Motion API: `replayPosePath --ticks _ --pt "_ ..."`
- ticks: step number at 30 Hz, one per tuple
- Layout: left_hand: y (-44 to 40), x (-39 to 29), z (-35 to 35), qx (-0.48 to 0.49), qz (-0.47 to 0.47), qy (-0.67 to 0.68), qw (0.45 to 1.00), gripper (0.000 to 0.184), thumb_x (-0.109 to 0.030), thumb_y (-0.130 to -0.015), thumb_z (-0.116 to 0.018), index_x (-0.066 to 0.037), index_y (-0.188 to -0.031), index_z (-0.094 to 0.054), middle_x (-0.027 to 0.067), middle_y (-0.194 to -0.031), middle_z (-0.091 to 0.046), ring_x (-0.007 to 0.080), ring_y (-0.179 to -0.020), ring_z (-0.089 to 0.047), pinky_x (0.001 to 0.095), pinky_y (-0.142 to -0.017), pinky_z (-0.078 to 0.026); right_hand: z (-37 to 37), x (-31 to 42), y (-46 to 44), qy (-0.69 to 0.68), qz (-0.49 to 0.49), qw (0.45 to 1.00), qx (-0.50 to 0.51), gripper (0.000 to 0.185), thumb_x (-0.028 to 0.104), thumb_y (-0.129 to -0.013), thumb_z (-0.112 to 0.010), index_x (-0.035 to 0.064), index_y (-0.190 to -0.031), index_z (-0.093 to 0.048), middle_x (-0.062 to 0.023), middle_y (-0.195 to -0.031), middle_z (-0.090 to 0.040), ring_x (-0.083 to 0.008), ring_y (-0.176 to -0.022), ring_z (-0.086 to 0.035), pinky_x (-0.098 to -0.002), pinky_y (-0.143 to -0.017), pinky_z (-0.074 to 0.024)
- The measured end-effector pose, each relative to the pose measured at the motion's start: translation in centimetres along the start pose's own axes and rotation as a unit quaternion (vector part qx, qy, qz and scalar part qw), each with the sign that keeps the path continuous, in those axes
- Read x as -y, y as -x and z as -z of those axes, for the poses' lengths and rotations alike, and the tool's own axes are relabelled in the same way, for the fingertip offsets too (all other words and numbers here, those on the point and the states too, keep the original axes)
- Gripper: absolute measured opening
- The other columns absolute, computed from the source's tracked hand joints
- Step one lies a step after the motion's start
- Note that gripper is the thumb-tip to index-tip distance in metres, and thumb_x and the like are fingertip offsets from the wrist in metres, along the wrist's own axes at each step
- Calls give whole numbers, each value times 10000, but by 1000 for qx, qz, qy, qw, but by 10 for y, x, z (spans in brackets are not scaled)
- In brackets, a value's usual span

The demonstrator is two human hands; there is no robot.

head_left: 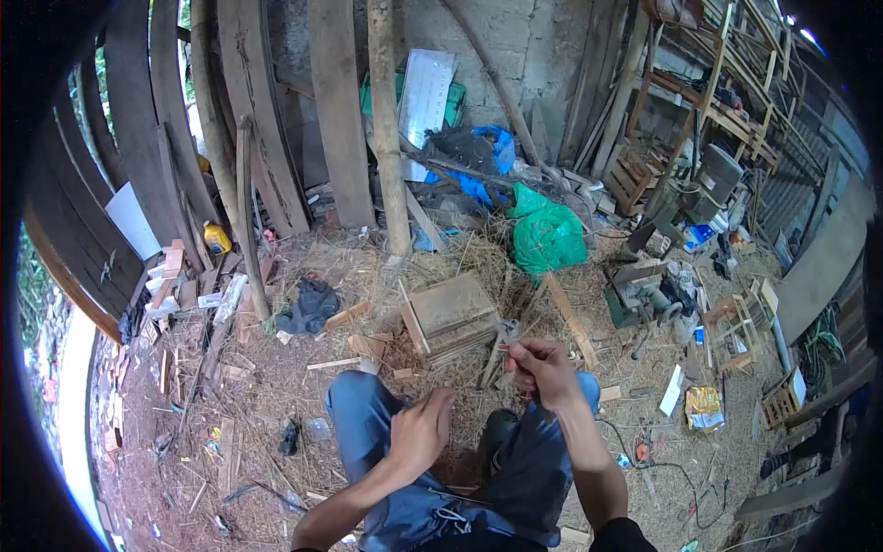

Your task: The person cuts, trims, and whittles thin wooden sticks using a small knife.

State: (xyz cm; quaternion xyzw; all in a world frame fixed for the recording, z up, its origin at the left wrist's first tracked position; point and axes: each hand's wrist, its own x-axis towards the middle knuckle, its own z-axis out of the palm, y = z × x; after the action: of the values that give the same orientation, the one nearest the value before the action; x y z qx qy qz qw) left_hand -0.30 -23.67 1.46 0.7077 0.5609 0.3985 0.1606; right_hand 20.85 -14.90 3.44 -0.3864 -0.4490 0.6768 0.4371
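My right hand [544, 373] is raised over my right knee, its fingers pinched on a small clear, shiny piece [508, 328] whose kind I cannot make out. Close to my left knee, my left hand [423, 429] shows its back, with the fingers curled inward; whatever they may hold is hidden. Beyond both hands a low wooden box [452, 308] sits on the straw-covered ground, with boards on its top and side. The small clear piece appears in front of the box's right edge.
A green plastic sack [544, 235] lies behind the box, and a dark cloth or bag [311, 306] to its left. At right are a machine [648, 293], a wooden frame [731, 331] and a black cable [685, 467]. Wood scraps litter the floor.
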Motion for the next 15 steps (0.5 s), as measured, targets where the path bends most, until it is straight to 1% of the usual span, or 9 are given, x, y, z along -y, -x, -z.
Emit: replayPosePath --ticks 2,4,5,6,8,10,12,13,15 --pt "-2 -4 -2 -17 -26 -26 999 134 -76 -849 -550 -62 -982 -545 153 -766 -626 351 -650 -615 423 -532 -494 -15 -5 6 -25 -21 999 5 169 154 -908 -570 5 -951 -638 -13 -698 -591 -48 -477 -410 -202 -413 -296" --pt "-5 -6 -2 -27 -42 -45 998 142 -78 -849 -550 -65 -990 -542 148 -769 -625 344 -646 -616 421 -530 -495 -24 -14 10 16 -36 994 101 196 176 -919 -555 -5 -929 -630 -11 -693 -583 -44 -476 -406 -202 -409 -293" --pt "-4 -6 -2 -35 -55 -66 996 151 -80 -849 -550 -68 -999 -539 143 -772 -625 337 -643 -617 419 -528 -496 -21 -12 11 70 -42 996 42 209 181 -923 -548 -14 -936 -623 -8 -700 -575 -44 -480 -399 -200 -414 -287" --pt "-3 -5 -2 -33 -53 -67 996 151 -80 -849 -550 -68 -999 -539 143 -772 -625 337 -643 -617 419 -528 -496 -15 -8 8 68 -44 996 42 209 181 -923 -548 -14 -936 -623 -8 -700 -575 -44 -480 -399 -200 -414 -287" --pt "-1 -3 0 -30 -62 -61 996 161 -10 -812 -581 -63 -965 -572 162 -775 -625 347 -636 -614 400 -514 -481 0 2 0 -35 -14 999 -39 169 131 -925 -531 -23 -913 -600 -17 -677 -555 -49 -461 -366 -204 -412 -288" --pt "-1 -2 2 -21 -40 -46 998 148 -10 -821 -575 -53 -962 -571 166 -778 -626 349 -657 -617 389 -519 -481 -4 8 3 -43 -8 999 -30 169 127 -928 -525 -20 -936 -608 -17 -675 -556 -45 -460 -371 -202 -408 -281" --pt "-2 -1 0 -11 -17 -28 999 135 -10 -829 -569 -43 -960 -570 170 -781 -628 351 -679 -621 378 -523 -482 -22 0 13 13 -44 999 4 177 128 -929 -523 -28 -928 -607 -16 -673 -548 -43 -458 -368 -197 -405 -269" --pt "-4 0 -2 6 4 15 1000 118 -11 -839 -562 -28 -956 -566 176 -781 -629 354 -704 -626 368 -539 -482 -28 -5 14 -18 -57 997 43 179 124 -927 -525 -31 -945 -611 -20 -678 -555 -44 -460 -369 -197 -405 -260" --pt "-5 -1 0 23 27 57 998 103 -13 -849 -554 -12 -952 -562 182 -782 -631 357 -728 -630 358 -554 -483 -12 0 5 -15 -42 999 10 176 124 -923 -532 -30 -951 -613 -22 -683 -562 -44 -461 -370 -199 -406 -260"
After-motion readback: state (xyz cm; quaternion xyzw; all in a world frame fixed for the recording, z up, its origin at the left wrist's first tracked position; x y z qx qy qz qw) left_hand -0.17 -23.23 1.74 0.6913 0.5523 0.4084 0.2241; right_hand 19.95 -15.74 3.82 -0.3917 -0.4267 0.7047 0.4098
